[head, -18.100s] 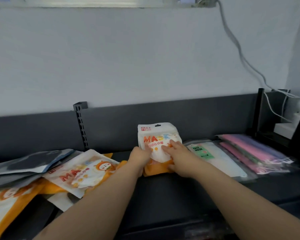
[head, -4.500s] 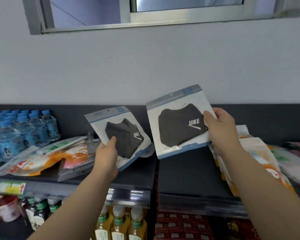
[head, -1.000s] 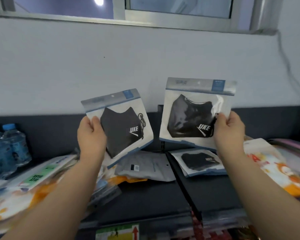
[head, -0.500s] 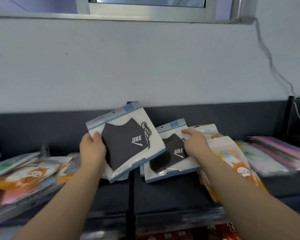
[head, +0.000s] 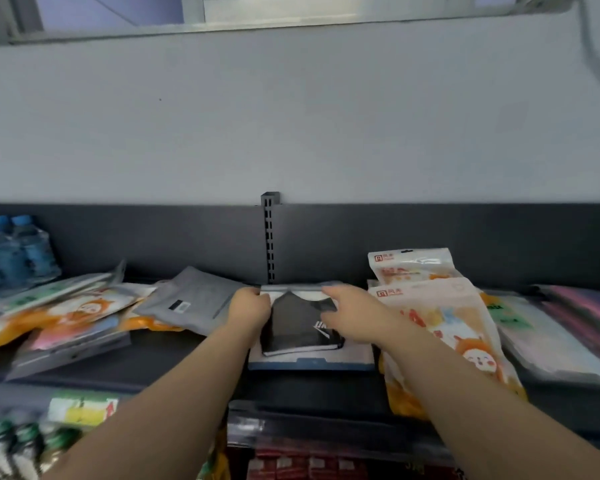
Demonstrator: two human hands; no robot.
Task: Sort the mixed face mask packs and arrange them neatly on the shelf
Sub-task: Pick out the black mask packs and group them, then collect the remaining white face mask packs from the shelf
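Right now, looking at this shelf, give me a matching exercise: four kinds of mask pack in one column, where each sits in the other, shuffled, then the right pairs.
Things:
1. black mask pack
2. grey pack
3. orange cartoon packs
4. pink and purple packs

Places:
A. far right end of the shelf
B. centre, under the left hand and right hand
C. just left of the hands, resting on the mixed pile
D. just right of the hands, stacked in an overlapping row

Pairs: 1-B, 2-C, 3-D, 4-A
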